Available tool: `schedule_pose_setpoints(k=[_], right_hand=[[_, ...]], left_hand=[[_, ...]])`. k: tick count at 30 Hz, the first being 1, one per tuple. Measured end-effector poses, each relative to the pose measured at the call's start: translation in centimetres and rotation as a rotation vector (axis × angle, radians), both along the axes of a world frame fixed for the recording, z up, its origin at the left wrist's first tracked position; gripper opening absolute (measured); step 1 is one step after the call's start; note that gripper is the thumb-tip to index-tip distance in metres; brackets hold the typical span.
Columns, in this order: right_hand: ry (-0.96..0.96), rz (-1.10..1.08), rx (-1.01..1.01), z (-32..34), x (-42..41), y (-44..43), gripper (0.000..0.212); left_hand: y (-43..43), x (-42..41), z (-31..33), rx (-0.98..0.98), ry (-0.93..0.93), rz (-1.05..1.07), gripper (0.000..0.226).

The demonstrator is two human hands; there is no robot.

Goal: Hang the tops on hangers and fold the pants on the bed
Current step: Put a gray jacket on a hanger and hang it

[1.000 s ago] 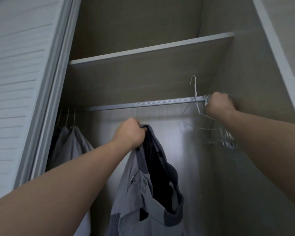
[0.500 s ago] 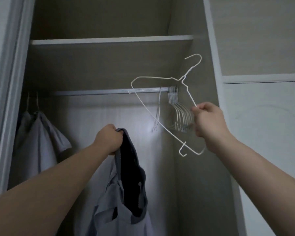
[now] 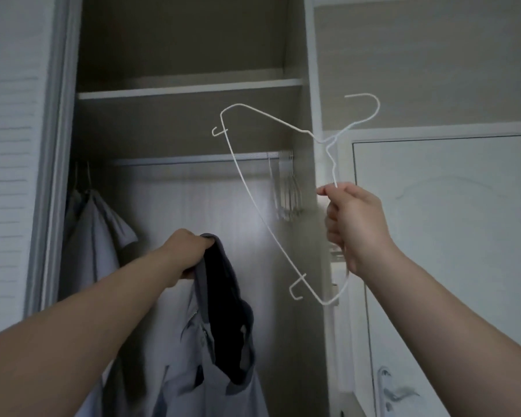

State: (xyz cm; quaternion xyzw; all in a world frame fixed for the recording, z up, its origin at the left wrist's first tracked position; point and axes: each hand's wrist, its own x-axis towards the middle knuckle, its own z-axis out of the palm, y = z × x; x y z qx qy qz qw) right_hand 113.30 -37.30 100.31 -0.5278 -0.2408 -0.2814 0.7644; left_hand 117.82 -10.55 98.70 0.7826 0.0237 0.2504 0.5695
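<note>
I stand in front of an open wardrobe. My left hand (image 3: pixel 187 251) grips the collar of a grey top (image 3: pixel 220 341) with a dark lining, which hangs down from it at the lower middle. My right hand (image 3: pixel 352 224) holds a white wire hanger (image 3: pixel 253 200) by one arm, tilted, with its hook up at the right, out in front of the wardrobe's right edge. The hanger and the top are apart.
A metal rail (image 3: pixel 193 159) runs across the wardrobe under a shelf (image 3: pixel 190 90). Several spare wire hangers (image 3: pixel 288 194) bunch at its right end. Grey garments (image 3: pixel 94 233) hang at its left end. A louvred door (image 3: pixel 9 176) stands left, a white door (image 3: pixel 451 236) right.
My right hand took one hanger off the rail and drew it out to the right and toward me. My view swung right. The left hand kept its hold on the top.
</note>
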Motion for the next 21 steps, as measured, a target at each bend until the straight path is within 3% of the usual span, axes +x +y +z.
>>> schedule_pose_setpoints(k=[2,8,15,21], right_hand=[[0.0,0.025,0.016,-0.8,-2.0,-2.5,0.012],[0.135,0.116,-0.183,-2.6,-6.6,-5.7,0.024],[0.026,0.181,-0.4,-13.8,-16.0,-12.6,0.036],[0.147,0.204,-0.55,-24.5,-23.2,-17.0,0.039]], left_hand=[[-1.5,-1.6,-0.9,-0.033,0.006,0.025,0.022],[-6.5,-6.6,-5.7,-0.084,0.133,0.023,0.025],[-10.9,-12.7,-10.7,-0.133,0.223,-0.002,0.024],[-14.3,-17.0,-14.6,0.302,0.207,-0.074,0.024]])
